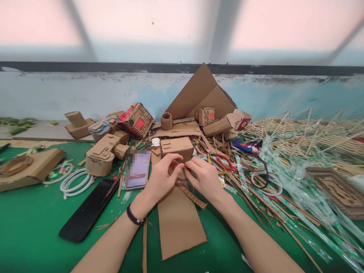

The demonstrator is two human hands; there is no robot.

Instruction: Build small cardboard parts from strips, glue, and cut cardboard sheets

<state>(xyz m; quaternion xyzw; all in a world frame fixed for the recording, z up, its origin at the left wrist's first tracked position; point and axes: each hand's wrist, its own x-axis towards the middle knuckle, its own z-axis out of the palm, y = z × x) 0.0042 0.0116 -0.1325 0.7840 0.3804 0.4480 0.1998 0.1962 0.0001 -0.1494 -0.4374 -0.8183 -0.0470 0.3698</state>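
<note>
My left hand (164, 172) and my right hand (205, 176) meet at the centre, fingertips almost touching. Both are closed in a pinch on a narrow corrugated cardboard strip (195, 196), which curves out below the fingers to the right. Much of its upper part is hidden by the fingers. Beneath the hands lies a flat cardboard sheet (180, 223) on the green table. Just beyond the fingertips stands a small cardboard box (176, 146). A phone (138, 169) with a lit screen rests left of my left hand.
Cardboard models, among them a red-trimmed box (137, 120) and a rounded one (99, 155), stand at left. A black flat object (88, 212) and coiled white tubing (76, 182) lie nearby. Cardboard scraps, plastic wrappers (284, 178) and thin sticks (307, 129) cover the right side.
</note>
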